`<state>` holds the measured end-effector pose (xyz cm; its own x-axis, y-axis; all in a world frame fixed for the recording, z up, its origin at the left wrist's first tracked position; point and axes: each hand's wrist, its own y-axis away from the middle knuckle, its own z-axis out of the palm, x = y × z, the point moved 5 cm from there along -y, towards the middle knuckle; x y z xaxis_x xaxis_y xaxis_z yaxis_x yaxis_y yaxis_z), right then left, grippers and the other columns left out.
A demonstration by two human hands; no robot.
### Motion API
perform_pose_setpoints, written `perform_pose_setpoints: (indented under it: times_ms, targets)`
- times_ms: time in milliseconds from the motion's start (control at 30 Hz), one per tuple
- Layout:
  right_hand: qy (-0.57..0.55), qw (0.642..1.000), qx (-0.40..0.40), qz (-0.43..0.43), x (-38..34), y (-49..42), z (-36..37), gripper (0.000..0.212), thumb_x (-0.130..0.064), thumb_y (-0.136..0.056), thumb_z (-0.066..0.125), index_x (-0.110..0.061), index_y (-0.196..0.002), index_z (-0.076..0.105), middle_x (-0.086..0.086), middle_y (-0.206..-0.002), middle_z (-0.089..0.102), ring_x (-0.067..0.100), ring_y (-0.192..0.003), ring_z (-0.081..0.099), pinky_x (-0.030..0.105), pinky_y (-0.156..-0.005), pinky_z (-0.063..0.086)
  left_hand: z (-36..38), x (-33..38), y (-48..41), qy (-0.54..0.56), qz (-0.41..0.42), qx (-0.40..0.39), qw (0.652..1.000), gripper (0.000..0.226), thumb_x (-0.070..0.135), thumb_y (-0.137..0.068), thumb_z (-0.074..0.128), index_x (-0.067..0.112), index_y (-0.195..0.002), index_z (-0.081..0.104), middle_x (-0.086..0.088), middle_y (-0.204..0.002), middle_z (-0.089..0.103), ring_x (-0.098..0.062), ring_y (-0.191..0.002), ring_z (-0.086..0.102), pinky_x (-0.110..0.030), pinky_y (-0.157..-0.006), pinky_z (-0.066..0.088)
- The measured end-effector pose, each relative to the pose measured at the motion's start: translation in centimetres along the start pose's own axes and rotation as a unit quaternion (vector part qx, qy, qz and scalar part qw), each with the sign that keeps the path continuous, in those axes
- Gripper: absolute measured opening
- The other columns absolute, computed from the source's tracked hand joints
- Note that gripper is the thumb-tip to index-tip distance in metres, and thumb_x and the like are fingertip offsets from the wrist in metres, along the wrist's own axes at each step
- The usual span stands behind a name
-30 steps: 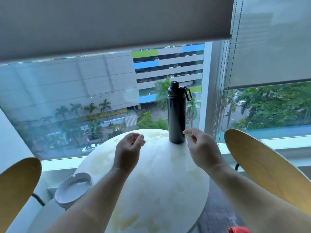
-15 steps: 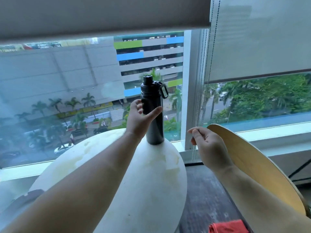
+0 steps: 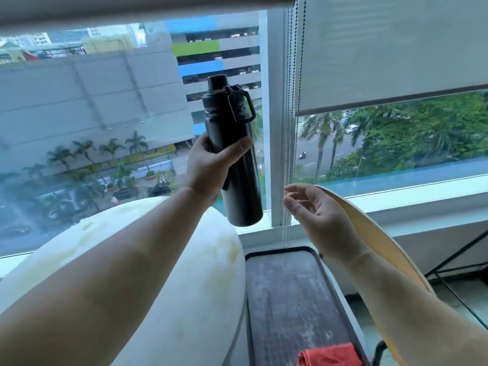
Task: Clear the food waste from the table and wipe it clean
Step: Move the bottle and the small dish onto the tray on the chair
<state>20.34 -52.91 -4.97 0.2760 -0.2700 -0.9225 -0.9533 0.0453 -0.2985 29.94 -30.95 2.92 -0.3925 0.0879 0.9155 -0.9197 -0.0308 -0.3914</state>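
Left hand (image 3: pixel 208 170) grips black bottle (image 3: pixel 232 154) above table (image 3: pixel 200 286).

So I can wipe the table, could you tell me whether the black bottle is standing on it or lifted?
Lifted: the left hand grips the black bottle round its middle; its base hangs clear of the table.

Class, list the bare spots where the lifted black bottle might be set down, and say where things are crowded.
Bare: the dark side surface between the white table and the right forearm, from its far rim to the red cloth; also the window sill behind the chair back. Crowded: around the right hand and bead chains.
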Motion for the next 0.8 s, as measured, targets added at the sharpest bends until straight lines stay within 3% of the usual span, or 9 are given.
perform_pose_setpoints:
  times_ms: [133,233,333,433,567,633,700,800]
  targets:
    - [-0.048,0.996,-0.071,0.019,1.9,-0.3,-0.6,0.059,-0.056,-0.085,0.074,-0.032,-0.137,0.059,-0.009,-0.125,0.072,0.010,-0.121,0.066,0.040,-0.107,0.052,5.6,-2.2,1.0,0.054,-0.068,-0.106,0.991,0.078,0.032,-0.071,0.094,-0.004,-0.128,0.054,-0.021,-0.111,0.071,-0.035,-0.100,0.071,-0.054,-0.097,0.057]
    - [-0.150,0.975,-0.148,0.066,4.0,0.1,-0.9,0.064,-0.042,-0.083,0.081,-0.025,-0.140,0.057,0.001,-0.130,0.072,0.021,-0.127,0.065,0.046,-0.109,0.049,8.8,-4.0,2.6,0.110,-0.105,-0.215,0.965,0.049,0.016,-0.084,0.080,0.000,-0.123,0.056,-0.018,-0.105,0.067,-0.032,-0.094,0.067,-0.048,-0.091,0.057]
    - [-0.216,0.952,-0.187,0.113,6.5,0.9,-1.2,0.070,-0.028,-0.079,0.084,-0.021,-0.142,0.055,0.004,-0.135,0.070,0.022,-0.131,0.063,0.041,-0.108,0.050,10.6,-5.8,4.1,0.154,-0.146,-0.304,0.929,0.045,0.014,-0.086,0.071,0.001,-0.126,0.056,-0.017,-0.104,0.065,-0.030,-0.091,0.067,-0.043,-0.087,0.059]
    - [-0.248,0.935,-0.213,0.139,8.0,1.4,-0.8,0.066,-0.008,-0.081,0.078,-0.019,-0.141,0.054,0.004,-0.135,0.070,0.023,-0.130,0.063,0.034,-0.101,0.054,10.4,-7.6,4.6,0.125,-0.183,-0.357,0.907,0.036,0.008,-0.090,0.064,0.001,-0.125,0.058,-0.015,-0.106,0.068,-0.027,-0.094,0.070,-0.038,-0.088,0.058]
    - [-0.207,0.945,-0.200,0.159,10.6,1.7,0.7,0.073,0.006,-0.080,0.082,-0.023,-0.141,0.054,0.005,-0.131,0.071,0.023,-0.125,0.066,0.037,-0.100,0.055,7.8,-10.0,3.5,-0.031,-0.182,-0.360,0.914,0.034,0.013,-0.085,0.078,0.007,-0.118,0.071,-0.011,-0.115,0.075,-0.025,-0.107,0.071,-0.040,-0.101,0.056]
    - [-0.162,0.955,-0.163,0.187,12.7,2.0,1.3,0.071,0.002,-0.077,0.088,-0.028,-0.134,0.058,0.001,-0.124,0.074,0.021,-0.121,0.068,0.039,-0.101,0.053,6.0,-10.8,2.4,-0.163,-0.133,-0.334,0.919,0.033,0.031,-0.082,0.086,0.017,-0.110,0.077,-0.008,-0.113,0.079,-0.028,-0.105,0.075,-0.046,-0.102,0.058]
    - [-0.100,0.963,-0.135,0.213,15.0,2.5,1.9,0.071,-0.006,-0.071,0.094,-0.031,-0.128,0.060,-0.007,-0.117,0.075,0.014,-0.113,0.070,0.040,-0.099,0.054,3.9,-11.4,1.3,-0.311,-0.088,-0.288,0.901,0.035,0.050,-0.082,0.082,0.022,-0.101,0.079,0.001,-0.098,0.081,-0.022,-0.094,0.076,-0.045,-0.092,0.062]
    - [-0.018,0.961,-0.077,0.264,18.9,3.5,2.7,0.074,-0.015,-0.062,0.097,-0.037,-0.120,0.057,-0.014,-0.107,0.072,0.008,-0.105,0.069,0.033,-0.089,0.056,1.5,-12.6,0.1,-0.458,-0.065,-0.267,0.846,0.029,0.051,-0.091,0.076,0.023,-0.096,0.078,0.012,-0.084,0.075,-0.002,-0.074,0.066,-0.033,-0.078,0.059]
